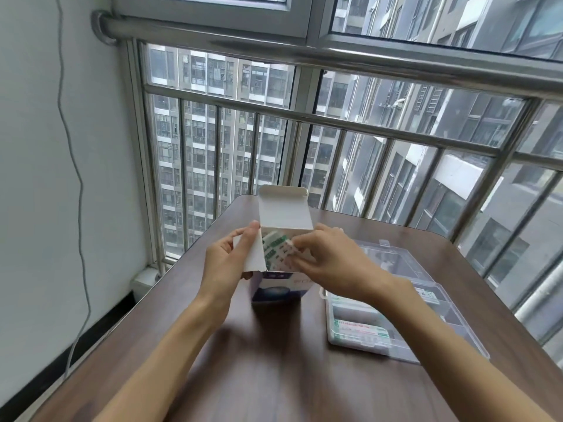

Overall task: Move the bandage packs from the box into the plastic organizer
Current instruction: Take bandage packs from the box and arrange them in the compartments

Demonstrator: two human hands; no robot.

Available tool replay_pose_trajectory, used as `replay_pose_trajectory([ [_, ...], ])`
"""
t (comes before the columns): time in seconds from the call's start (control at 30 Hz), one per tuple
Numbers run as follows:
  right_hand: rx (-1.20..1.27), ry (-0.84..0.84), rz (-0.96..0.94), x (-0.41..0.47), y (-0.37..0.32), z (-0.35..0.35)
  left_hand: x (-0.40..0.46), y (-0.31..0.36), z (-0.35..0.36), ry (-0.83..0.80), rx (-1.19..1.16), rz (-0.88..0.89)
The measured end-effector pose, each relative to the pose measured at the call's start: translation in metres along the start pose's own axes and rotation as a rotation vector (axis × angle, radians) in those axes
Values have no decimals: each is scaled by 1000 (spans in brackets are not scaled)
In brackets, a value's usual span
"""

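A white and blue cardboard box point(275, 289) stands open on the brown table point(274, 360), its top flap raised. My left hand point(227, 257) grips the box's left side flap. My right hand point(327, 257) reaches into the opening, fingers pinched on white and green bandage packs point(278, 246) that stick up out of it. To the right lies the clear plastic organizer point(451, 345) with its lid folded back. More bandage packs point(359, 328) lie in its front left compartment, partly hidden by my right forearm.
The table stands against a metal window railing point(365, 123) at the back and right. A white wall with a hanging grey cable point(79, 184) is on the left. The organizer's open lid point(393, 258) rests on the table behind it.
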State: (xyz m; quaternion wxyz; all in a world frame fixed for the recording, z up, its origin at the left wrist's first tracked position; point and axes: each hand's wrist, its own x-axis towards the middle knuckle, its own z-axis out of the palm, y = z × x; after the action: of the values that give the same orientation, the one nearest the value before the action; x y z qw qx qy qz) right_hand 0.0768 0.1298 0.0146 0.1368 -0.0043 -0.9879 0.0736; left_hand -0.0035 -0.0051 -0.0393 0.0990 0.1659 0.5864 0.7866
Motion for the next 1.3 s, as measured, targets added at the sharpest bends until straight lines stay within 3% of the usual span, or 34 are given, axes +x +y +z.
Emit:
replay_pose_trajectory([
  [0.17,247,78,106,12,7,9,2,3,-6,-25,-117,-132],
  [0.37,447,134,212,23,8,7,5,-1,-6,29,15,-19],
  [0.53,929,221,449,27,6,-6,10,-9,-8,133,175,67],
  [0.6,1055,256,528,27,8,-13,7,-10,-9,227,311,180],
  [0.73,1183,258,558,16,13,-26,-6,10,-3,329,450,598],
  [0.83,1327,220,502,-5,18,-33,-23,36,18,161,561,719],
  [1.03,1338,249,456,-47,35,-41,-35,50,76,-271,1005,275],
  [1.2,1259,343,510,-80,56,-39,-35,30,111,-644,739,198],
  [1.3,1284,337,536,-98,71,-38,-38,16,122,-767,598,142],
])
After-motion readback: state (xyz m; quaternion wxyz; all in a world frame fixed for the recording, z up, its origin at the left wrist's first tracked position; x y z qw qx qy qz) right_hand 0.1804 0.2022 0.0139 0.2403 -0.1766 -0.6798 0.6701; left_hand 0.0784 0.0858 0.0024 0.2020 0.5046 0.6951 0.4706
